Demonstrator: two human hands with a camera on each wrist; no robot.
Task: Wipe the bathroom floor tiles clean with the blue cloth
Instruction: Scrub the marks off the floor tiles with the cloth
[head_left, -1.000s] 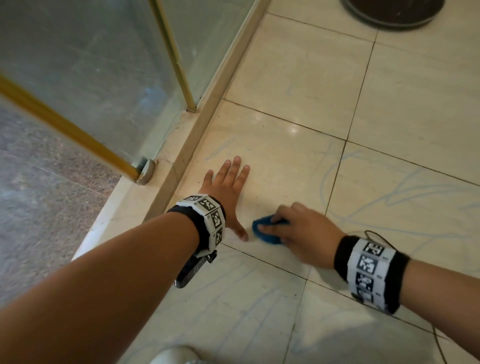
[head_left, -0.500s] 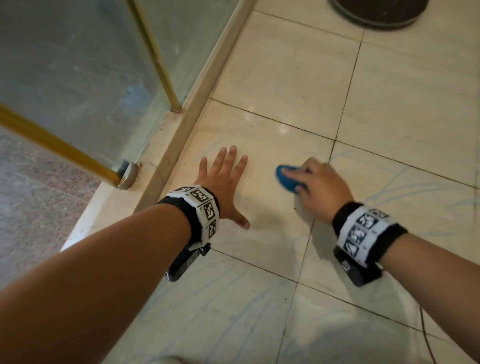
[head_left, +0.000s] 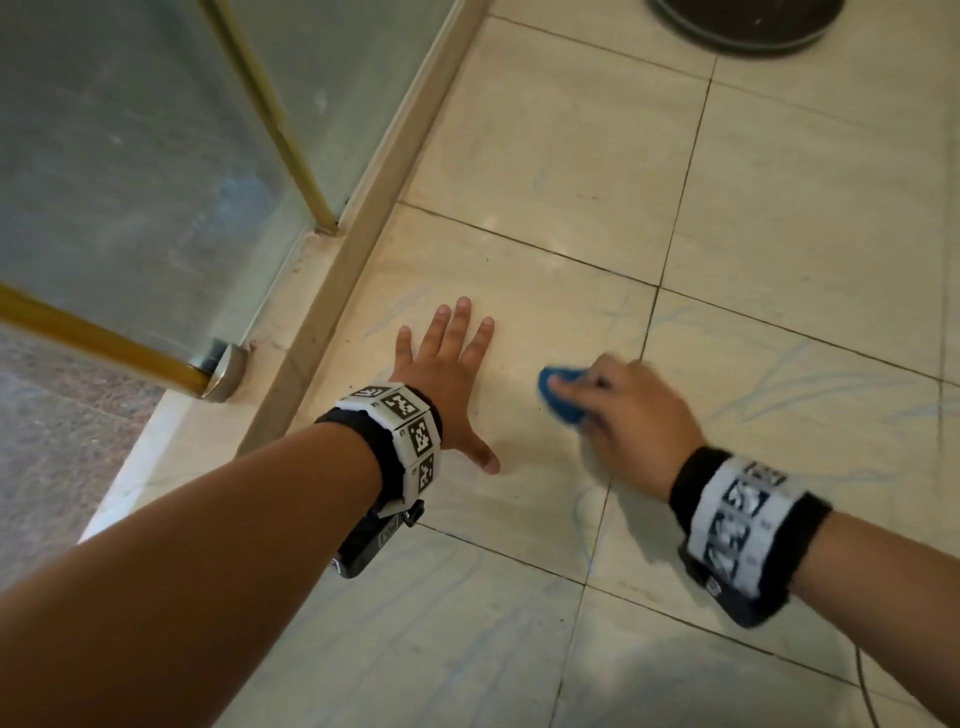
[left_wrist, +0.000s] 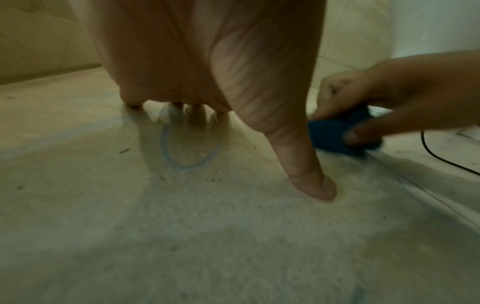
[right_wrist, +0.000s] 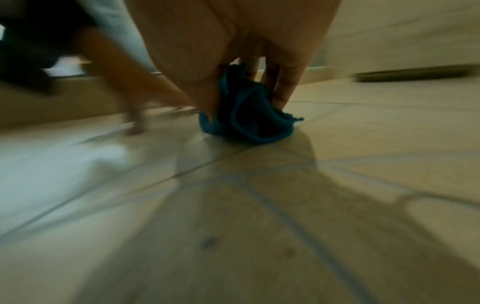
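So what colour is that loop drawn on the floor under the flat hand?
Light blue. The loop shows best in the left wrist view, beneath the left hand.

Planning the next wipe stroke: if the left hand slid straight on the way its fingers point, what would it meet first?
The left hand lies flat on the floor tile, fingers pointing up the frame. Ahead is bare tile with faint blue scribbles, then a grout line. Nothing solid shows in that line, though the shower curb runs close alongside.

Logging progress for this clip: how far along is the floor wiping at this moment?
Partly done. The tile under the left hand looks mostly cleared, though the left wrist view shows a blue loop beneath the palm. In hand: the right hand grips the blue cloth on the floor beside a grout line. Left: blue scribbles on the tile to the right and the nearer tiles.
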